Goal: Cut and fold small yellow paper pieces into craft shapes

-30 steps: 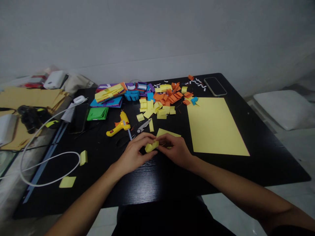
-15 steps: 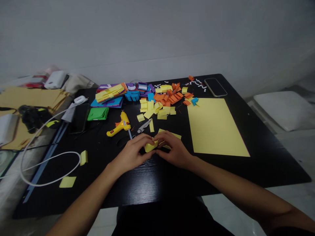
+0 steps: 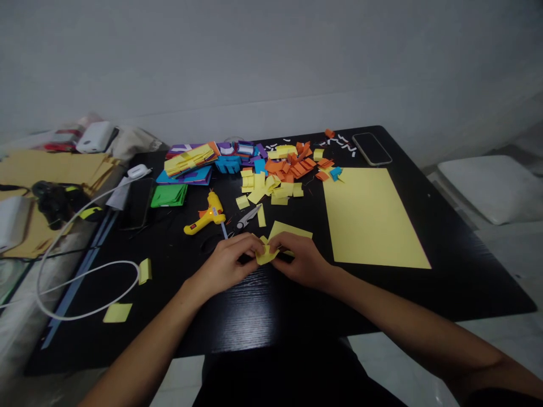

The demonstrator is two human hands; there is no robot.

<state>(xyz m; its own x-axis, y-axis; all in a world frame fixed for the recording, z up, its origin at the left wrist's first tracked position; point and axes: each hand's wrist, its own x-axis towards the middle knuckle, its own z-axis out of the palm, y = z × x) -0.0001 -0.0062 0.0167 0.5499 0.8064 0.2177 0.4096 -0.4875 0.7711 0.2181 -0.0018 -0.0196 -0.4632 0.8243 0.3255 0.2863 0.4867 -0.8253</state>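
Between my two hands is a small folded piece of yellow paper (image 3: 266,258), pinched from both sides near the table's front. My left hand (image 3: 231,259) grips its left side, with fingertips and thumb closed on it. On the other side my right hand (image 3: 302,257) pinches it too. Just behind my right hand lies a larger yellow paper piece (image 3: 291,228), partly covered by the fingers. A pair of scissors (image 3: 248,217) rests beyond my left hand, its handles partly hidden. Left of it is a yellow glue gun (image 3: 207,216) with a lit orange light.
Folded yellow papers (image 3: 271,189) and orange papers (image 3: 292,167) are heaped behind. A large yellow sheet (image 3: 373,220) lies right, a phone (image 3: 372,149) beyond it. Green papers (image 3: 169,196) sit left. A white cable (image 3: 85,277) loops over the black table's (image 3: 466,288) left side.
The yellow paper between my hands has turned and opened out, now showing a flatter face towards me. My fingertips have shifted on it; more of the yellow piece behind is uncovered.
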